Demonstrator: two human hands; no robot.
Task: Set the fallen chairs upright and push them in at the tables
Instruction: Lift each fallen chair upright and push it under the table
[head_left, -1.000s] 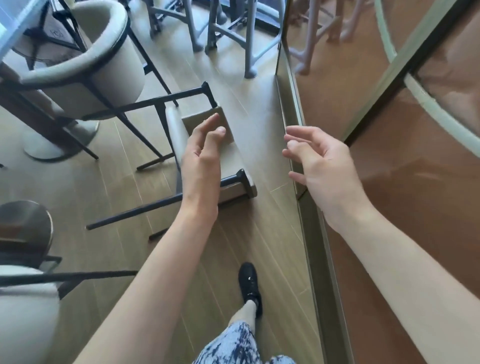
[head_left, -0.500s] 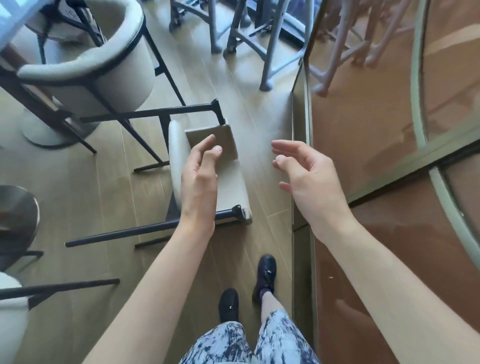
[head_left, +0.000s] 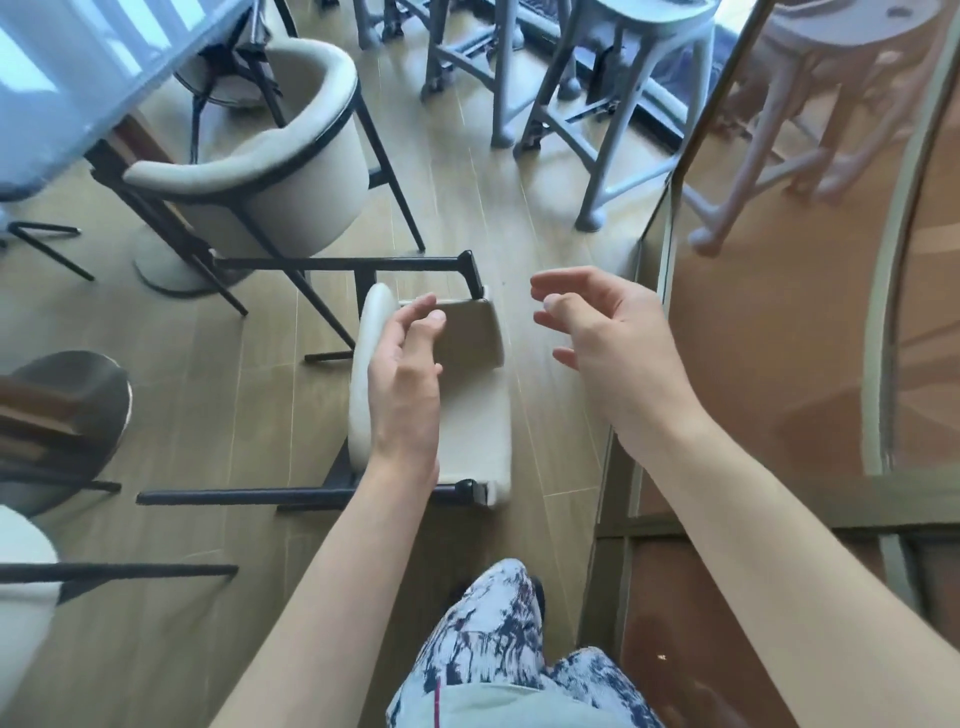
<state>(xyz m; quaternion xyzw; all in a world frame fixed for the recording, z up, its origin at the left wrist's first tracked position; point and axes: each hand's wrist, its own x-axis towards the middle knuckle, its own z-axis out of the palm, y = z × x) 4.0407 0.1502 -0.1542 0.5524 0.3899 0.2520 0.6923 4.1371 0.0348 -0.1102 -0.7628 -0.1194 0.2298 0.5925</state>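
A fallen chair (head_left: 480, 415) with a beige seat, beige back and black metal legs lies on its side on the wood floor just ahead of me, its legs pointing left. My left hand (head_left: 402, 384) hovers over the chair's seat and back with fingers loosely bent, holding nothing. My right hand (head_left: 613, 348) hangs in the air to the right of the chair, fingers relaxed and spread, also holding nothing. Whether the left hand touches the chair cannot be told.
An upright beige tub chair (head_left: 270, 171) stands at a glass-topped table (head_left: 78, 78) at the upper left. Grey stools (head_left: 613, 104) stand at the back. A glass partition (head_left: 779, 364) runs along the right. Another beige chair (head_left: 21, 587) and a round table base (head_left: 62, 410) sit at the left.
I have stepped closer, so the fallen chair now lies nearer below me. Both hands have stayed raised and empty, moving forward over and beside the chair.
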